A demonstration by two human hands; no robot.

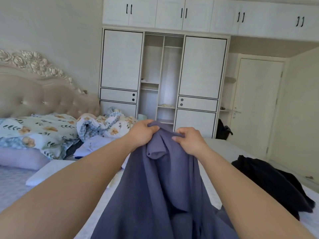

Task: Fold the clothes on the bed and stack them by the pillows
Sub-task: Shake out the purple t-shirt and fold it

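Note:
A large slate-blue garment (160, 183) hangs from both my hands above the bed (222, 147). My left hand (142, 133) grips its upper edge on the left, and my right hand (189, 140) pinches the same edge close beside it. The cloth drapes down toward me and covers the middle of the bed. A black garment (274, 181) lies crumpled at the right on the mattress. Folded pale lilac clothes (93, 147) lie near the floral pillows (34, 131) at the left.
A crumpled floral duvet (107, 125) is bunched by the padded headboard (43, 99). A lilac pillow (20, 159) lies at the left edge. An open white wardrobe (162, 78) stands behind the bed, with a closed door (255, 107) at the right.

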